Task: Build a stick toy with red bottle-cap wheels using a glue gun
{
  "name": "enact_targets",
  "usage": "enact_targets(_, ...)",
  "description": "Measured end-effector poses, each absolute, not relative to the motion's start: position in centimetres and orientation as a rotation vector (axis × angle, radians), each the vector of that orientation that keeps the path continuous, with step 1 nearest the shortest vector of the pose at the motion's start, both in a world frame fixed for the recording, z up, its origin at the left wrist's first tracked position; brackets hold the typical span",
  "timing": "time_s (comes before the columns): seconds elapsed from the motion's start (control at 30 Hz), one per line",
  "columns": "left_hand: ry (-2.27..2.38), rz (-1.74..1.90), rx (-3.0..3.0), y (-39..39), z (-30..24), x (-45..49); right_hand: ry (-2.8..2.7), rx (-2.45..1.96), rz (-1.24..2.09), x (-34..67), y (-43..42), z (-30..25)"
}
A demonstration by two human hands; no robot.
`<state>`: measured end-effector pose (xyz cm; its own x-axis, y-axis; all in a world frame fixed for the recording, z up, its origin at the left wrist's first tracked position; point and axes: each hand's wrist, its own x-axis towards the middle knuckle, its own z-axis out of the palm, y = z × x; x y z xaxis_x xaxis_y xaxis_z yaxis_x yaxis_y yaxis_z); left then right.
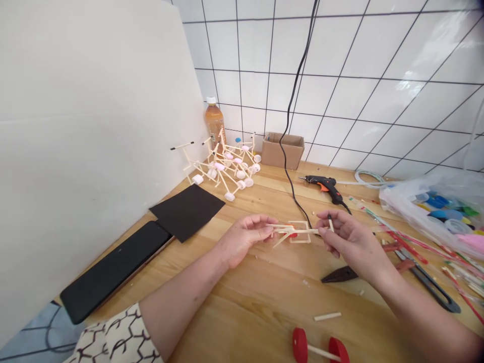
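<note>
Far left, flat black slab [113,272] and matt black foam sheet [187,212] on pine worktop [242,307]. Left hand [244,239]: fingertips pinching pale wooden-stick frame [293,232], small red piece at centre. Right hand [353,242]: fingers closed on frame's far end, short pale stick [330,223] upright between them. Sticks apparently being lined up; whether frame touches wood, unclear. Open wood below hands; red wheels on stick axle [319,348] at bottom edge. Ahead, black hot glue gun [325,186]. Far right, bag of plastic bottle caps [431,206].

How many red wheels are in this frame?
2: the left red wheel and the right red wheel, on one stick axle near the camera. A red bit in the held stick frame may be another.
</note>
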<state>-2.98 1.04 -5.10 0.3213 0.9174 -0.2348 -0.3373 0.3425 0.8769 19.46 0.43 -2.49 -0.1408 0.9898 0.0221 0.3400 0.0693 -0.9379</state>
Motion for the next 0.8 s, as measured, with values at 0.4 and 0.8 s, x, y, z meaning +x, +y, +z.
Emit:
enact_targets(0.4, 0.989, 0.899, 1.024, 0.8, -5.5, -2.7, -1.927, -1.556, 0.445, 19.6, 0.4, -1.5)
enact_targets(0.8, 1.073, 0.971, 1.750, 0.1, -3.6, -2.9, -2.133, -1.482, 0.279, 18.5, 1.3, 0.0)
